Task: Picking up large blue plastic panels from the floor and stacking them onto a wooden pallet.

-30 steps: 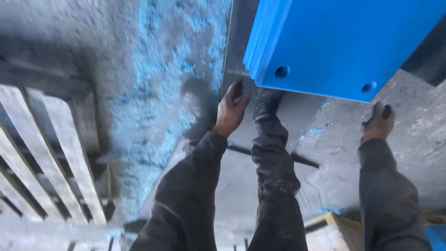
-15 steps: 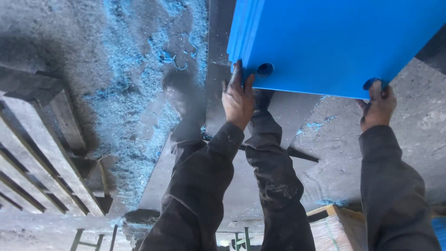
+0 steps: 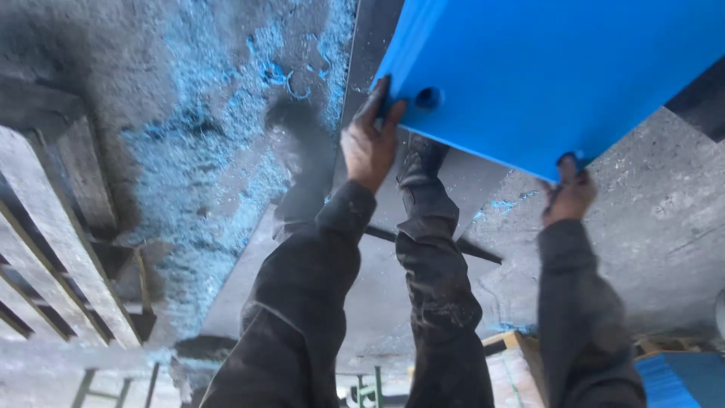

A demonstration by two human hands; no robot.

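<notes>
Blue panel point(image 3: 559, 68) sits top right of view, tilted, held off the ground by both hands along its near edge. Nearest the camera: dark sleeves and one trouser leg point(image 3: 438, 302) with a boot under the panel edge. Left hand point(image 3: 370, 140) clamped on the near-left corner, fingers running up the edge just beside a round hole point(image 3: 428, 97); grip there looks chosen to steer the corner. Right hand point(image 3: 568, 193) closed on the near-right corner, fingertips hooked over the lip, probably through or next to a second hole, hard to tell since the hand covers it. Hands well apart, one per corner, which spreads the load and stops the sheet twisting. Below: grey metal plate point(image 3: 423, 227) on the floor with a dark bar point(image 3: 476, 251) lying across it. Further left, concrete floor point(image 3: 113, 83) dusted with blue shavings point(image 3: 204, 151), same colour as the panel. Wooden pallet point(image 3: 53, 249) at far left.
</notes>
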